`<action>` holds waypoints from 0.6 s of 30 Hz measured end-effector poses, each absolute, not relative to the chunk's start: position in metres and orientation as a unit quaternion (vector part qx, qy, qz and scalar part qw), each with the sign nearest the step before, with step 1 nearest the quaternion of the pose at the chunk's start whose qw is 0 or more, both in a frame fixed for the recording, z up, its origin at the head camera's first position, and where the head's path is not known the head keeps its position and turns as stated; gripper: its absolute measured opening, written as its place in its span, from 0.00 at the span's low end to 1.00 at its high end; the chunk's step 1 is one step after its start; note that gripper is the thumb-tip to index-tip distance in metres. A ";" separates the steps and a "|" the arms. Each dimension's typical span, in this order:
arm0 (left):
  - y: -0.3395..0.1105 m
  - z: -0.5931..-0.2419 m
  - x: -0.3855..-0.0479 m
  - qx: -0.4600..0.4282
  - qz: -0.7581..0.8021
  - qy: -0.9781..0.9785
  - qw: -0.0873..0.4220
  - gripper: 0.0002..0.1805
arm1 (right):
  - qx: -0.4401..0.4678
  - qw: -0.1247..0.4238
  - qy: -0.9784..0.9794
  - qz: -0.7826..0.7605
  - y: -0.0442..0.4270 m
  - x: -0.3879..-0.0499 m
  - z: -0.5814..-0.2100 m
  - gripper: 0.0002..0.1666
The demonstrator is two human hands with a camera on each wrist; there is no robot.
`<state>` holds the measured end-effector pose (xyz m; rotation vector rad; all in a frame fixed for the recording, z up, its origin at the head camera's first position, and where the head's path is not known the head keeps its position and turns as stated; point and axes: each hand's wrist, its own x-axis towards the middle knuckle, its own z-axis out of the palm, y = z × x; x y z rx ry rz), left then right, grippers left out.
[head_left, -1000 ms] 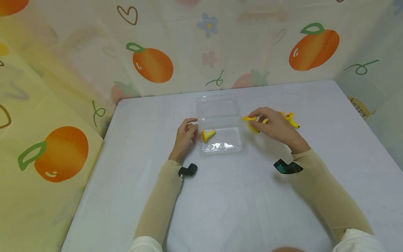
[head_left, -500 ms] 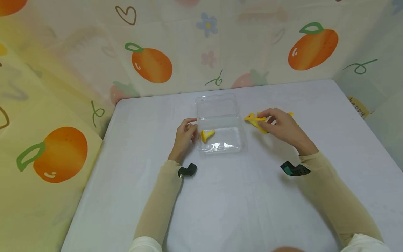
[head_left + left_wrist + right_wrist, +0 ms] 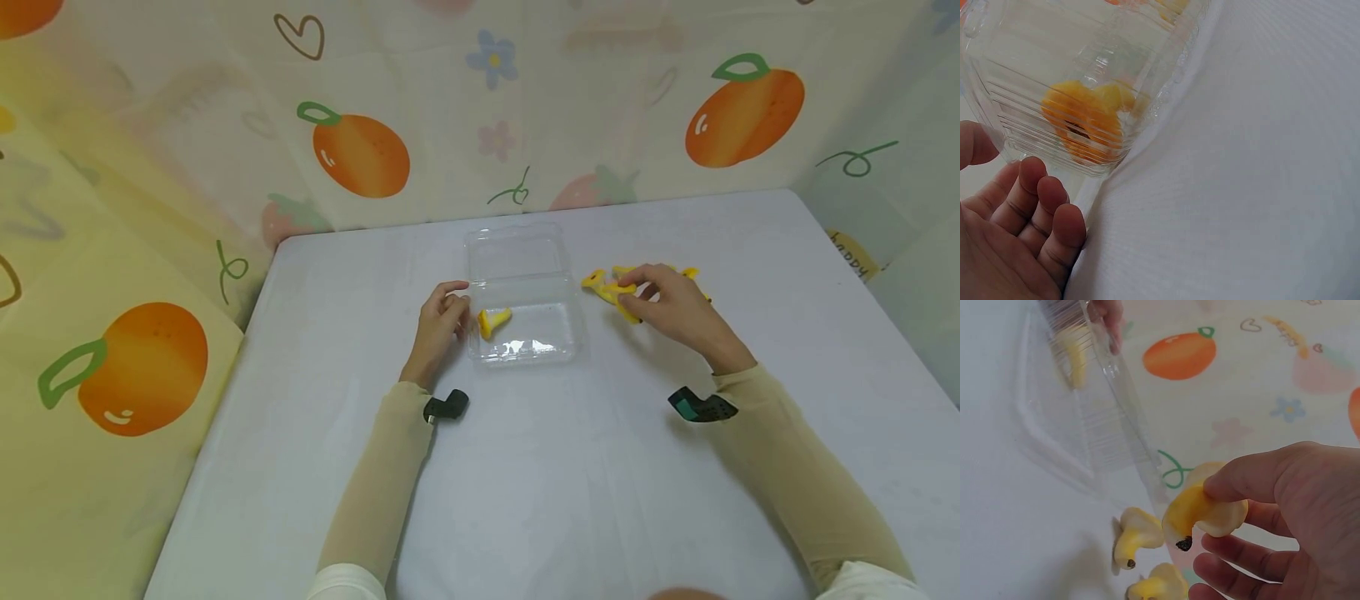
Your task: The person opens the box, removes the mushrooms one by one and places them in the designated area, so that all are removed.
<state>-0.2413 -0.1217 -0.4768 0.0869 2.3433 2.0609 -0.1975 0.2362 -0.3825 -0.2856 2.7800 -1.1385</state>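
My right hand [image 3: 671, 308] pinches a yellow trumpet-shaped mushroom [image 3: 1188, 509] between thumb and fingers. Its stem is curved and has a dark tip. The hand is to the right of a clear plastic clamshell box [image 3: 555, 321], whose lid lies open toward the back. One more mushroom [image 3: 495, 320] rests in the box's near half; in the left wrist view its orange cap [image 3: 1100, 137] shows through the ribbed wall. At the box's left edge my left hand [image 3: 438, 329] holds the rim, thumb and fingertips against the plastic.
Behind and beside the right hand lie several other yellow mushrooms [image 3: 690, 272], partly hidden by it. The right wrist view shows two mushrooms [image 3: 1138, 534] below the box. A white cloth covers the table [image 3: 525, 475], and a fruit-patterned curtain [image 3: 435, 100] hangs behind it.
My right hand has drawn a little to the right, away from the box, with the mushroom between its fingers, and the mushroom's angle has changed. The left hand and box stay put.
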 end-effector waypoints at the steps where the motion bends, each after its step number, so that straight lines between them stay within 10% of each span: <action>1: -0.122 -0.477 -0.241 0.028 0.661 0.750 0.010 0.20 | -0.093 0.064 0.920 -0.376 0.236 -0.198 -0.384 0.20; 18: -0.122 -0.476 -0.241 0.028 0.659 0.752 0.013 0.19 | -0.097 0.081 0.914 -0.386 0.240 -0.203 -0.402 0.18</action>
